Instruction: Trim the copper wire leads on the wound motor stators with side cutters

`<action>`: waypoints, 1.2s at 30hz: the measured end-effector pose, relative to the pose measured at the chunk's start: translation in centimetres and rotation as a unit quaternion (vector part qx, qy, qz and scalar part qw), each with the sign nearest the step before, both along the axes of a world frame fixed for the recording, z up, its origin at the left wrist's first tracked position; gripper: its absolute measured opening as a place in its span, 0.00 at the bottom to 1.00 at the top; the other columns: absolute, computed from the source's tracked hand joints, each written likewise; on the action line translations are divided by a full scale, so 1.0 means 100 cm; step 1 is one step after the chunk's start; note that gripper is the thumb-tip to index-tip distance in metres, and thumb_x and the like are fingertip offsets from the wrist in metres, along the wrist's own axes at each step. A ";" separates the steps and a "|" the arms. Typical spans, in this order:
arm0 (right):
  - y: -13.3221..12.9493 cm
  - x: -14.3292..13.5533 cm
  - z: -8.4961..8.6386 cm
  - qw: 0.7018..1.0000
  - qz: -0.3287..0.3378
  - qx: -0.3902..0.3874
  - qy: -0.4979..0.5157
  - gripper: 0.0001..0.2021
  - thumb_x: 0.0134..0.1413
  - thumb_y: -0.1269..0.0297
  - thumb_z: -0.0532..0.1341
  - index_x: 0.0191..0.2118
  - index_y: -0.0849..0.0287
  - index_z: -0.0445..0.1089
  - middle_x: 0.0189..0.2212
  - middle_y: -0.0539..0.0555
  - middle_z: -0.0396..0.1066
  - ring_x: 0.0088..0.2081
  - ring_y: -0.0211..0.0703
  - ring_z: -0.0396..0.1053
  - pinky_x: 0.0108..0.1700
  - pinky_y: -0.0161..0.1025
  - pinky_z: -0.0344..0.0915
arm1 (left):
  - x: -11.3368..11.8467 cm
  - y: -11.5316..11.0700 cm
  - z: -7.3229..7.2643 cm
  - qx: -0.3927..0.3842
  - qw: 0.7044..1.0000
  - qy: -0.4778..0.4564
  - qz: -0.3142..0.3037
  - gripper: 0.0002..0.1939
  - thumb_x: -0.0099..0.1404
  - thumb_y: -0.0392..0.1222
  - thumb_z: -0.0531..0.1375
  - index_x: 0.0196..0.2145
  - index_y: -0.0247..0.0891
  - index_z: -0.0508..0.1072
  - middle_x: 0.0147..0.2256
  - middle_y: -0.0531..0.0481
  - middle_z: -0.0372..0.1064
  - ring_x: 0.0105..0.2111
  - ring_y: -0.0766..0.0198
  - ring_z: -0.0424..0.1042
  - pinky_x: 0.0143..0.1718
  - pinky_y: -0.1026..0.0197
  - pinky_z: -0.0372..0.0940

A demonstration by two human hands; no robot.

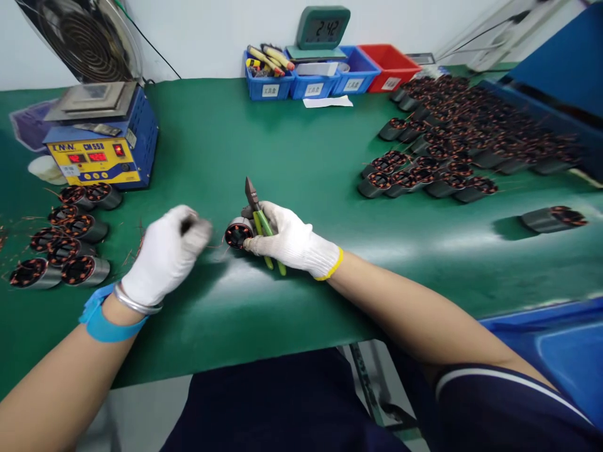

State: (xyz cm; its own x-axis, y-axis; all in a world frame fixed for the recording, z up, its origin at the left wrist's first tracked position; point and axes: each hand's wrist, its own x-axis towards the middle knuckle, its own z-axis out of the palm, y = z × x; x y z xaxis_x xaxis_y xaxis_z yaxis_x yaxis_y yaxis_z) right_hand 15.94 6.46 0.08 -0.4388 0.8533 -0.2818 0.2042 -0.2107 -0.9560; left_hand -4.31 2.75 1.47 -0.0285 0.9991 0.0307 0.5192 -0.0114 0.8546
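Your right hand (pixel 292 242) grips cutters (pixel 258 220) and stator (pixel 238 233); left hand (pixel 164 254), beside the stator, pinches something blurred, perhaps wire. Cutters' tips could nick windings.

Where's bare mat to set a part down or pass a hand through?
Widest bare patch: centre of the green mat, between the blue machine, the bins and the right-hand stator pile. Also free: the near edge below the right hand. Crowded: the left stator cluster beside the left hand, and the far right.
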 end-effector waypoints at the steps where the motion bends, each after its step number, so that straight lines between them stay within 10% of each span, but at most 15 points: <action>1: 0.000 0.001 -0.001 1.000 -0.004 0.007 0.000 0.25 0.40 0.68 0.70 0.47 0.60 0.64 0.38 0.52 0.73 0.37 0.42 0.72 0.35 0.39 0.72 | 0.003 -0.001 0.002 -0.044 0.997 0.040 -0.053 0.16 0.60 0.53 0.60 0.22 0.39 0.68 0.20 0.54 0.62 0.21 0.67 0.59 0.21 0.64 0.54; 4: -0.001 0.002 -0.002 1.000 0.009 0.009 -0.011 0.24 0.41 0.67 0.70 0.47 0.59 0.65 0.38 0.52 0.73 0.35 0.41 0.72 0.33 0.38 0.71 | 0.008 -0.003 0.010 -0.088 0.992 0.003 -0.087 0.15 0.61 0.49 0.59 0.20 0.38 0.68 0.18 0.55 0.62 0.19 0.68 0.59 0.20 0.64 0.55; 8: -0.003 -0.001 0.000 0.999 0.031 -0.010 -0.027 0.22 0.43 0.67 0.68 0.46 0.58 0.64 0.35 0.50 0.73 0.27 0.36 0.69 0.25 0.35 0.68 | -0.005 0.001 0.015 0.138 0.970 -0.161 0.120 0.13 0.63 0.44 0.56 0.22 0.40 0.65 0.18 0.56 0.62 0.18 0.67 0.63 0.20 0.63 0.59; 10: -0.003 -0.001 0.003 0.999 0.037 -0.013 -0.028 0.22 0.43 0.67 0.68 0.46 0.58 0.64 0.34 0.48 0.72 0.25 0.34 0.68 0.23 0.33 0.66 | -0.009 0.003 0.013 0.183 0.973 -0.075 0.117 0.10 0.63 0.45 0.56 0.26 0.39 0.67 0.23 0.54 0.65 0.22 0.65 0.66 0.24 0.62 0.60; 15: -0.005 -0.002 0.010 0.998 0.056 -0.017 -0.031 0.19 0.44 0.67 0.67 0.43 0.58 0.63 0.30 0.46 0.71 0.23 0.32 0.65 0.22 0.31 0.63 | -0.002 -0.001 0.010 0.064 0.971 0.210 -0.090 0.15 0.61 0.48 0.59 0.21 0.39 0.66 0.20 0.55 0.59 0.22 0.68 0.57 0.24 0.62 0.52; 21: -0.002 -0.002 0.000 0.998 -0.006 -0.061 0.024 0.22 0.40 0.71 0.68 0.44 0.58 0.64 0.33 0.48 0.71 0.27 0.36 0.68 0.27 0.35 0.67 | -0.019 0.000 0.021 0.194 0.962 -0.032 0.192 0.17 0.67 0.50 0.52 0.22 0.42 0.64 0.20 0.56 0.58 0.20 0.67 0.61 0.23 0.60 0.56; 27: -0.004 -0.006 -0.004 0.992 -0.049 -0.071 0.090 0.20 0.40 0.68 0.68 0.41 0.57 0.63 0.29 0.45 0.67 0.27 0.36 0.67 0.30 0.36 0.68 | -0.003 0.004 0.008 -0.079 0.996 0.012 -0.044 0.16 0.58 0.51 0.61 0.19 0.40 0.67 0.17 0.54 0.63 0.18 0.66 0.60 0.19 0.61 0.55; 33: -0.007 -0.011 -0.009 0.984 -0.055 -0.121 0.122 0.21 0.41 0.69 0.68 0.42 0.56 0.62 0.29 0.47 0.68 0.25 0.37 0.68 0.28 0.37 0.69 | -0.003 0.006 0.013 0.134 0.956 -0.175 0.192 0.12 0.60 0.46 0.60 0.23 0.41 0.66 0.18 0.57 0.63 0.17 0.66 0.63 0.19 0.62 0.59; 36: -0.012 -0.017 -0.012 0.970 -0.095 -0.168 0.151 0.20 0.41 0.67 0.69 0.41 0.56 0.62 0.29 0.46 0.67 0.26 0.37 0.68 0.31 0.40 0.72 | -0.001 0.005 0.007 0.030 0.991 -0.056 0.117 0.13 0.56 0.51 0.62 0.30 0.39 0.74 0.25 0.51 0.73 0.22 0.63 0.69 0.23 0.61 0.63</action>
State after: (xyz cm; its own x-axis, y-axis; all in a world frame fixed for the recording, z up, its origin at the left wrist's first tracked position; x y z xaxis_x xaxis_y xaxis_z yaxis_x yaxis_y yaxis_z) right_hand 14.21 5.29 -1.11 -0.3893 0.8091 -0.4403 -0.1478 -0.5267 -0.8371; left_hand -4.38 3.23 2.17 -0.2666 0.9610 0.0738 0.4158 0.0456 0.9083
